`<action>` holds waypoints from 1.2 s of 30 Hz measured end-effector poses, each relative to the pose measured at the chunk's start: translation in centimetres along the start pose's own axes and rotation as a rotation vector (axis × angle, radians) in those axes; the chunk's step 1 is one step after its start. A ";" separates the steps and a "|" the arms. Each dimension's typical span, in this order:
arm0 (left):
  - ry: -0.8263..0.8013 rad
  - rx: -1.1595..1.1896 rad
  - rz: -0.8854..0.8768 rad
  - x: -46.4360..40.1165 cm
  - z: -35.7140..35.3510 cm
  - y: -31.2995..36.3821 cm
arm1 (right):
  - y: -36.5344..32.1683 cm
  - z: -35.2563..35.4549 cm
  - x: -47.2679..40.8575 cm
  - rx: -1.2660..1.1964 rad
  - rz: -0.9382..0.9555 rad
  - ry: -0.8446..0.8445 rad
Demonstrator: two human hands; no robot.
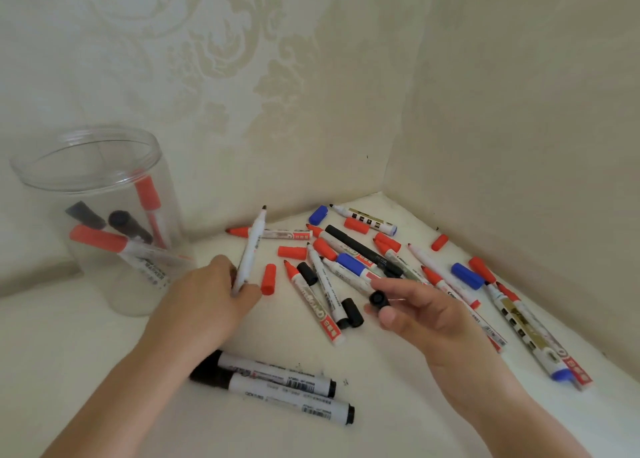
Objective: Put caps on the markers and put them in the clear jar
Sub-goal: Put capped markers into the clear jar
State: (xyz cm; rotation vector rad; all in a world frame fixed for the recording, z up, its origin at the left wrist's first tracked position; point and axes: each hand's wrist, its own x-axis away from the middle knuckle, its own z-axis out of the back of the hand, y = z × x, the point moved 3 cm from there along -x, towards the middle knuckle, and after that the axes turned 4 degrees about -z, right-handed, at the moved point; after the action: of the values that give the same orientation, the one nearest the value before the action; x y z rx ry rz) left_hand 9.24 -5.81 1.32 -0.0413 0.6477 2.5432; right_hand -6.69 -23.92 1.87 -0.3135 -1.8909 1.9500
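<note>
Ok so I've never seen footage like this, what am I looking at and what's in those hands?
There is no machine: one camera worn on a person's head looks down at their bare hands. The left hand grips an uncapped black marker, tip up. The right hand pinches a black cap, likely for that marker. On the white table lie loose markers and red, blue and black caps. The clear jar at left holds several capped markers.

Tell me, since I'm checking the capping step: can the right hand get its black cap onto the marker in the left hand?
Probably yes: the right hand pinches the black cap, the left hand holds the marker tip-up, nothing between them.
</note>
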 end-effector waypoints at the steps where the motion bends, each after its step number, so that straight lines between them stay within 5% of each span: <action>1: 0.012 0.055 -0.070 0.5 0.2 0.6 | 0.1 0.2 -0.1 0.001 -0.003 0.011; 6: -0.121 0.139 -0.390 3.3 -0.8 4.1 | 0.6 1.2 -0.5 -0.222 -0.070 0.048; 9: -0.030 0.037 -0.492 3.8 -1.3 4.3 | 0.4 1.7 -0.7 -0.421 -0.109 0.038; 15: -0.015 -0.032 -0.474 3.8 -1.7 3.7 | 0.0 1.8 -0.5 -0.698 -0.047 0.000; 30: 0.041 -0.001 -0.513 3.9 -1.5 3.4 | 0.2 1.4 -0.4 -0.594 -0.007 -0.015; 36: 0.060 0.018 -0.586 3.9 -1.9 3.5 | 0.1 1.2 -0.3 -0.336 0.073 -0.038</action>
State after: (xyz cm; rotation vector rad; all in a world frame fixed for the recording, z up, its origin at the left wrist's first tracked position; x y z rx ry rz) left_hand 4.01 -7.43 0.61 -0.2621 0.5777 1.9765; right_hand -6.95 -25.11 1.79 -0.4493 -2.2614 1.6850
